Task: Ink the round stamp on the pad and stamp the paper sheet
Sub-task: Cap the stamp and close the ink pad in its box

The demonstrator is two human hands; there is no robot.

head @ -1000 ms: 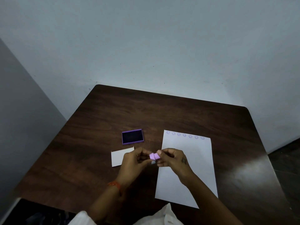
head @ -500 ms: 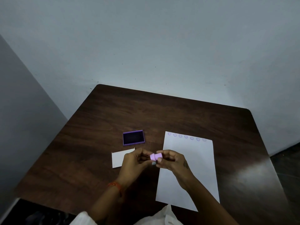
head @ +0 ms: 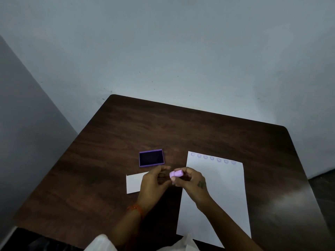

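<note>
White small card (head: 133, 183) lies at 9 o'clock of my left hand (head: 154, 180), whose fingers curl holding nothing; one ink pad (head: 151, 158) at 11. My right hand (head: 190, 180) pinches one pink round stamp (head: 176, 173), now alone, over the paper sheet (head: 217, 187) with seven stamp marks (head: 212, 158).

The round stamp (head: 176, 174) in my fingers is pale lilac. The ink pad (head: 151, 158) has a purple frame around a near-black inked face. My paper sheet (head: 217, 196) is white, with a row of faint lilac circles (head: 212, 158) along its top edge. The table (head: 126, 134) is dark brown woodgrain. An orange band (head: 135, 208) circles my left wrist.
</note>
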